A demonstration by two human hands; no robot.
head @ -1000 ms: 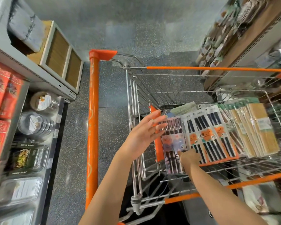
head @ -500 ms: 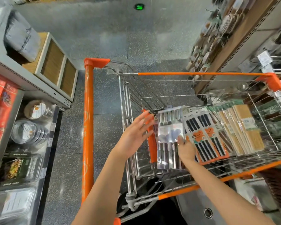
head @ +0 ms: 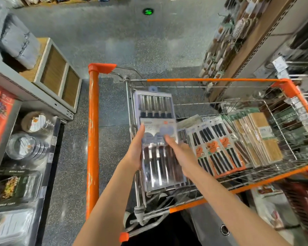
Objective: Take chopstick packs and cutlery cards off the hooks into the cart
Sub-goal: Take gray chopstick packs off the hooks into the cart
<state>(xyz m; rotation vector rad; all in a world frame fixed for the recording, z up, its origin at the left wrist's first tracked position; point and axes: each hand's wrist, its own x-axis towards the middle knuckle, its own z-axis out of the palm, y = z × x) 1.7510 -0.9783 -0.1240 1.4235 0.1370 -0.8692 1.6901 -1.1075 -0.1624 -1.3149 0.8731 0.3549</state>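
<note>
A clear cutlery pack with dark-handled pieces stands upright at the left end of the wire cart basket. My left hand grips the pack's left edge. My right hand lies on the pack's front with its fingers spread. To the right in the basket lie several chopstick cards with orange labels and several bamboo chopstick packs.
The cart's orange handle post stands on the left. Beyond it is a shelf unit with stacked clear containers and red boxes. On the right, a pegboard display carries hanging goods and bare hooks. Speckled floor lies ahead.
The cutlery pack has risen from lying low in the basket to standing tall at its left end. My left hand closed onto its edge; my right hand moved up its front.
</note>
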